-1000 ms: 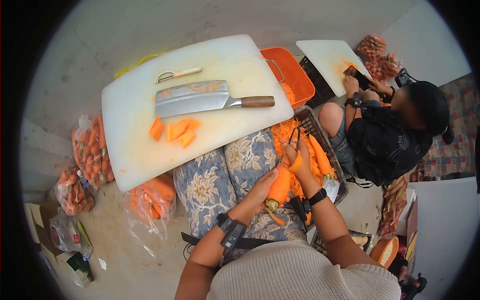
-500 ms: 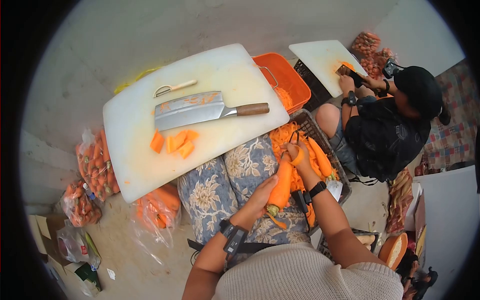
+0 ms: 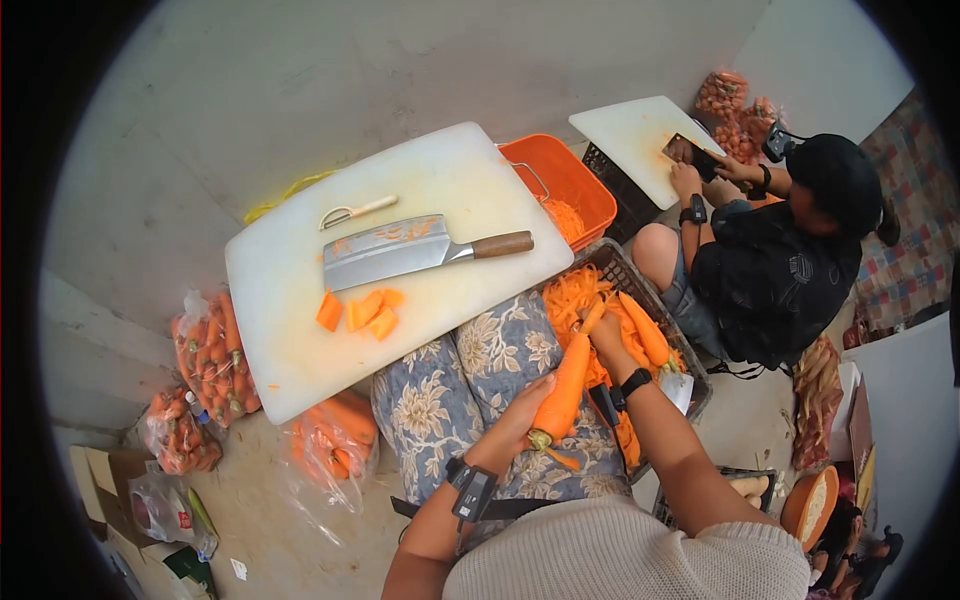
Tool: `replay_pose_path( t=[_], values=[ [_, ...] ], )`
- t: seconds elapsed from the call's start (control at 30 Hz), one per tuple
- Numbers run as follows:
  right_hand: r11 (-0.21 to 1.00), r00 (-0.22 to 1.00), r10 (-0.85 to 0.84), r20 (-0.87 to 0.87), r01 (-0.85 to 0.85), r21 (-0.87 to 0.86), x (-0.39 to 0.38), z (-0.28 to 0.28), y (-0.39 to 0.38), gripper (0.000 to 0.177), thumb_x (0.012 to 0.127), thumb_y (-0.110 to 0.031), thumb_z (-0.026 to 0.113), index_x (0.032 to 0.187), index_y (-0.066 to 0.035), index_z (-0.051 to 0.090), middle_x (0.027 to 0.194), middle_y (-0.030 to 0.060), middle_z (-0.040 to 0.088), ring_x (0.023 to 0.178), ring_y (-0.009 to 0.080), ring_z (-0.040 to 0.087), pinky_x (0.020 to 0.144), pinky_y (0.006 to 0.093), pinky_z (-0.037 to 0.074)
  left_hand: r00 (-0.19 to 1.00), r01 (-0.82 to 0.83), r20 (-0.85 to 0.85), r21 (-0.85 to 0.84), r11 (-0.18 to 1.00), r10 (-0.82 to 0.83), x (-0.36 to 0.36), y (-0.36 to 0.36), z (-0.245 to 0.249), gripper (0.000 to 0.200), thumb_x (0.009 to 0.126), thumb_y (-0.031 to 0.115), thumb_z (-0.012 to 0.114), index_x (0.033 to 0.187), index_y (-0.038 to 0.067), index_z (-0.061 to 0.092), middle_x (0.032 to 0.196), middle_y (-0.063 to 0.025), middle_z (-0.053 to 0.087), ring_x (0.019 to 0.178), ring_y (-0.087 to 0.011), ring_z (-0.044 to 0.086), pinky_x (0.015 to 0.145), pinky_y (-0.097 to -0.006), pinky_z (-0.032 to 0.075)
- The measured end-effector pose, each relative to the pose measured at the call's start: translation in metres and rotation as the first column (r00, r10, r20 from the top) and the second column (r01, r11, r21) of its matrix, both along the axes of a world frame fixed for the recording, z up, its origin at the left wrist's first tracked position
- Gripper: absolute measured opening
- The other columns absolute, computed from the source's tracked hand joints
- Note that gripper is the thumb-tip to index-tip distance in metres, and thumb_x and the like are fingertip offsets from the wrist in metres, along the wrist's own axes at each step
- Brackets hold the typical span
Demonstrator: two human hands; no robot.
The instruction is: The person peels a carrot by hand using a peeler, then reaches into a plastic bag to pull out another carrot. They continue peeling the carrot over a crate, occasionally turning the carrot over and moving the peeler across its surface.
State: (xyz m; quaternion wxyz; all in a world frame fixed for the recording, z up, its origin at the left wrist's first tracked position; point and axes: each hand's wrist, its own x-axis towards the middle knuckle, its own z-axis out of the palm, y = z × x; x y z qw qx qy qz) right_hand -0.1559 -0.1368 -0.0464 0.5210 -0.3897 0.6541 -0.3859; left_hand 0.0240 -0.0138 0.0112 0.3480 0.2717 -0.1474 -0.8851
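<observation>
My left hand (image 3: 530, 406) is wrapped round a large carrot (image 3: 563, 392), its stem end towards me and its tip pointing away. A loose strip of peel hangs by the stem end. Near the carrot's tip, my right hand (image 3: 606, 338) is closed, apparently on a peeler mostly hidden by the fingers. An orange peel strip (image 3: 594, 316) stands up beside those fingers. Below lies a dark crate (image 3: 703, 398) holding peelings (image 3: 572, 290) and a whole carrot (image 3: 647, 330). Before me a white cutting board (image 3: 290, 270) carries a cleaver (image 3: 390, 252), a pale-handled peeler (image 3: 358, 211) and several carrot pieces (image 3: 384, 323).
An orange tub (image 3: 597, 190) with shredded carrot stands behind the crate. On the right, a person in black (image 3: 780, 270) holds a cleaver (image 3: 690, 153) over another board (image 3: 625, 125). Bagged carrots (image 3: 215, 350) and a cardboard box (image 3: 95, 480) are at left.
My right hand has moved down and slightly right, and the peel strip now stands upright by it. My left hand still holds the carrot. The view has shifted slightly; the other person's cleaver has shifted.
</observation>
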Motion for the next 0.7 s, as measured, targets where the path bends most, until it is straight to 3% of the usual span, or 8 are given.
replay_pose_path(
  t=[0.03, 0.13, 0.37, 0.43, 0.53, 0.57, 0.63, 0.7],
  values=[
    [0.991, 0.975, -0.063, 0.211, 0.036, 0.13, 0.003, 0.003, 0.006, 0.016, 0.082, -0.023, 0.055, 0.085, -0.007, 0.055, 0.073, 0.0026, 0.055, 0.058, 0.0148, 0.053, 0.055, 0.0294, 0.044, 1.0, -0.007, 0.002, -0.002, 1.0, 0.007, 0.002, -0.001, 0.0, 0.048, 0.091, 0.042, 0.039, 0.123, 0.006, 0.036, 0.087, -0.0182, 0.059, 0.061, -0.025, 0.063, 0.042, -0.0284, 0.052],
    [0.96, 0.862, -0.223, 0.455, 0.115, 0.253, 0.009, 0.015, 0.026, 0.018, 0.084, -0.023, 0.051, 0.089, -0.006, 0.056, 0.072, 0.003, 0.055, 0.059, 0.0159, 0.055, 0.052, 0.0291, 0.046, 0.999, 0.045, 0.011, 0.041, 0.998, -0.046, 0.003, 0.0, -0.002, 0.051, 0.091, 0.045, 0.037, 0.123, 0.005, 0.037, 0.089, -0.0178, 0.06, 0.063, -0.0241, 0.063, 0.043, -0.0272, 0.052],
    [0.942, 0.802, -0.333, 0.496, 0.254, 0.221, -0.016, 0.013, 0.019, 0.02, 0.087, -0.022, 0.044, 0.096, -0.005, 0.05, 0.062, 0.0029, 0.049, 0.048, 0.0128, 0.045, 0.049, 0.0288, 0.045, 0.996, 0.068, -0.049, -0.005, 0.998, -0.068, 0.004, -0.001, -0.013, 0.055, 0.092, 0.046, 0.033, 0.124, 0.002, 0.038, 0.092, -0.0188, 0.06, 0.067, -0.0241, 0.064, 0.045, -0.027, 0.053],
    [0.849, 0.702, -0.513, 0.494, 0.499, 0.173, -0.022, 0.027, 0.012, 0.017, 0.087, -0.021, 0.042, 0.086, -0.006, 0.05, 0.057, 0.0016, 0.044, 0.043, 0.0113, 0.039, 0.044, 0.0264, 0.04, 0.995, 0.085, -0.051, -0.009, 0.996, -0.086, 0.005, 0.0, -0.014, 0.054, 0.092, 0.045, 0.032, 0.124, 0.001, 0.037, 0.092, -0.0193, 0.06, 0.068, -0.0244, 0.064, 0.045, -0.027, 0.053],
    [0.729, 0.529, -0.649, 0.546, 0.638, 0.248, -0.045, 0.029, 0.001, 0.017, 0.087, -0.022, 0.046, 0.081, -0.006, 0.049, 0.056, 0.0009, 0.044, 0.042, 0.0105, 0.039, 0.04, 0.0244, 0.036, 0.994, 0.046, -0.098, -0.006, 0.999, -0.046, 0.006, -0.001, -0.014, 0.053, 0.092, 0.044, 0.031, 0.124, 0.001, 0.037, 0.093, -0.0209, 0.059, 0.071, -0.025, 0.064, 0.045, -0.0271, 0.053],
    [0.734, 0.538, -0.647, 0.541, 0.633, 0.248, -0.039, 0.044, 0.007, 0.017, 0.087, -0.022, 0.046, 0.081, -0.006, 0.049, 0.056, 0.0009, 0.044, 0.042, 0.0105, 0.039, 0.04, 0.0244, 0.036, 0.991, 0.036, -0.132, -0.011, 0.999, -0.037, 0.005, -0.001, -0.016, 0.054, 0.093, 0.044, 0.03, 0.124, 0.001, 0.037, 0.097, -0.0213, 0.058, 0.074, -0.0252, 0.064, 0.048, -0.0277, 0.054],
    [0.885, 0.742, -0.416, 0.526, 0.464, 0.044, -0.028, 0.066, 0.026, 0.017, 0.086, -0.023, 0.051, 0.079, -0.008, 0.048, 0.056, 0.0003, 0.045, 0.042, 0.0098, 0.039, 0.04, 0.0214, 0.035, 0.985, 0.017, -0.172, 0.0, 1.0, -0.017, 0.003, 0.001, -0.015, 0.054, 0.093, 0.044, 0.029, 0.125, 0.001, 0.036, 0.1, -0.0217, 0.057, 0.076, -0.0254, 0.063, 0.05, -0.0282, 0.054],
    [0.944, 0.783, -0.288, 0.551, 0.327, 0.028, -0.025, 0.064, 0.042, 0.018, 0.085, -0.024, 0.055, 0.081, -0.008, 0.048, 0.057, 0.0004, 0.047, 0.044, 0.0102, 0.043, 0.042, 0.0217, 0.037, 0.979, -0.028, -0.199, 0.04, 0.999, 0.036, 0.0, 0.001, -0.008, 0.054, 0.093, 0.045, 0.029, 0.129, 0.005, 0.031, 0.106, -0.0198, 0.056, 0.08, -0.0247, 0.062, 0.054, -0.0294, 0.054]
  ],
)
